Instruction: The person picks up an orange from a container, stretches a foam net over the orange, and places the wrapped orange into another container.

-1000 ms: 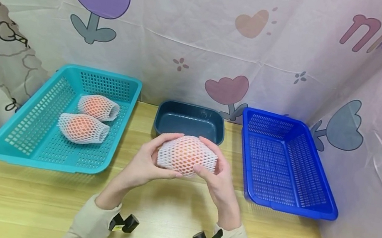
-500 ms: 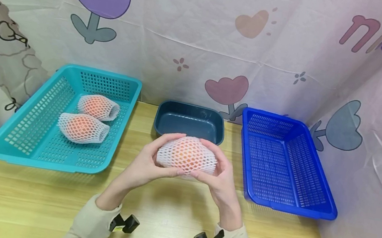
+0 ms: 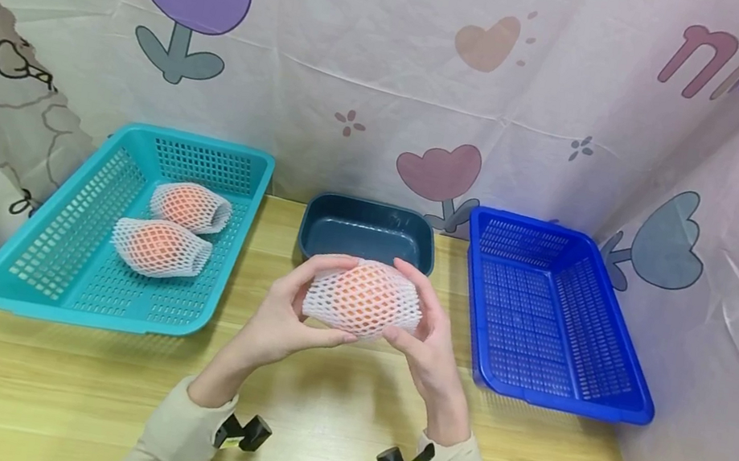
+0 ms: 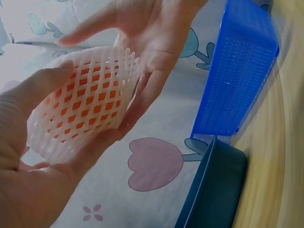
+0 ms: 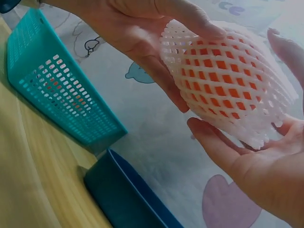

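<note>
In the head view, a round orange fruit in a white foam net sleeve is held above the table between both hands. My left hand grips its left side, the thumb pressing the near face and the fingers reaching around the far side. My right hand cups the right end; in the right wrist view its thumb stands off the net while the fingers support the sleeve. Two more netted fruits, one nearer and one farther, lie in the teal basket on the left.
Behind the hands stands a small dark teal tub with nothing in it. A blue basket without contents sits on the right. The wooden table meets a printed cloth at the back and sides.
The netted fruit stays in both hands and is turned slightly. My right thumb has shifted right, away from the left thumb, and the right fingertips have lifted a little. The baskets stay put.
</note>
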{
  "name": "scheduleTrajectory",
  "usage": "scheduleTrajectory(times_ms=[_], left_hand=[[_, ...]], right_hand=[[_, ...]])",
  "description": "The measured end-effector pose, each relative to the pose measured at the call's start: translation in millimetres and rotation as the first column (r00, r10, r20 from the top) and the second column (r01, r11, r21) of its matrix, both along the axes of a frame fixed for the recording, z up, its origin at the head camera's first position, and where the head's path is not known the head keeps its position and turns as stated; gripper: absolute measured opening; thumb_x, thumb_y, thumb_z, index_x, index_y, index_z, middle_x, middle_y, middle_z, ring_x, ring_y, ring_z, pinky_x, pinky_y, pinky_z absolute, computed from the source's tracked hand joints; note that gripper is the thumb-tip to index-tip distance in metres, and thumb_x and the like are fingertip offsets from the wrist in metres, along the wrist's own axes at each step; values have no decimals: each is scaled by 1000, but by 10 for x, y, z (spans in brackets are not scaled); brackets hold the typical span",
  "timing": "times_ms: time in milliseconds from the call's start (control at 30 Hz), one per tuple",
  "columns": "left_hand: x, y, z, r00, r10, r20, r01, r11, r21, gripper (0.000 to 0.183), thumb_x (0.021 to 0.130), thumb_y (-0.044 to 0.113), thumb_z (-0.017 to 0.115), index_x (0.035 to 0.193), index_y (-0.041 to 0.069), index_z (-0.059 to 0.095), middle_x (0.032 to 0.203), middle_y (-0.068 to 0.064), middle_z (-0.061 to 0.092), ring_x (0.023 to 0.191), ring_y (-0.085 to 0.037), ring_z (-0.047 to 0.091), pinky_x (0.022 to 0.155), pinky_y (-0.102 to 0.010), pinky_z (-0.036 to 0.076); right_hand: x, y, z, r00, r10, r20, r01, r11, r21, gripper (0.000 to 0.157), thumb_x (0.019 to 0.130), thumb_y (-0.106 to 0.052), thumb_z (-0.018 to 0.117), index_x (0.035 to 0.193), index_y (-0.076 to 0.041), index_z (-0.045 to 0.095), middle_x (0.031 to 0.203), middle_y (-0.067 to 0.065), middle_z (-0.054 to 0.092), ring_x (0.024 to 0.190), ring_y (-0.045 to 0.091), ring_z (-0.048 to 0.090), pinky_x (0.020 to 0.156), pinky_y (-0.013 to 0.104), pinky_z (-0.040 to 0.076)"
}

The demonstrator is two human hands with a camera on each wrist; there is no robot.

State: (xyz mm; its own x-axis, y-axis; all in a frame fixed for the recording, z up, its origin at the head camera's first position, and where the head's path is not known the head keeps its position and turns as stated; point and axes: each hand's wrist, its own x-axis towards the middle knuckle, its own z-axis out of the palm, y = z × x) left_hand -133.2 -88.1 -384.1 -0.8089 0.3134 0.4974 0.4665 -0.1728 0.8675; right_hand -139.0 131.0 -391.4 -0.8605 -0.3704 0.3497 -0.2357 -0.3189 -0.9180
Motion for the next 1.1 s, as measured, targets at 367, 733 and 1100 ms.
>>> scheduleTrajectory(times_ms=[367, 733, 1100], left_hand=[[12, 4, 30, 997, -31, -77, 31, 1000, -3, 91, 64, -19, 84, 143, 1, 45, 147, -15, 44, 128, -33, 47, 96, -40, 53], [47, 0, 69, 998, -23, 52, 21, 999, 36, 81, 75, -13, 79, 145, 3, 41, 144, -15, 44, 121, -31, 52, 93, -37, 54], [70, 5, 99, 993, -13, 117, 9, 1000, 30, 75, 78, -7, 79, 144, 6, 45, 133, -16, 52, 111, -31, 58, 87, -37, 57]], right_hand=[[52, -17, 93, 997, -64, -43, 66, 996, 62, 72, 84, -16, 80, 144, -2, 44, 138, 19, 46, 117, 29, 52, 90, 33, 56], [64, -6, 142, 993, -78, -91, 78, 997, -7, 74, 79, -11, 84, 142, -1, 46, 137, 18, 47, 117, 29, 52, 89, 35, 56], [59, -15, 163, 987, -53, -152, 51, 999, -16, 78, 74, -4, 87, 139, 5, 45, 147, 23, 45, 130, 38, 44, 99, 38, 51]])
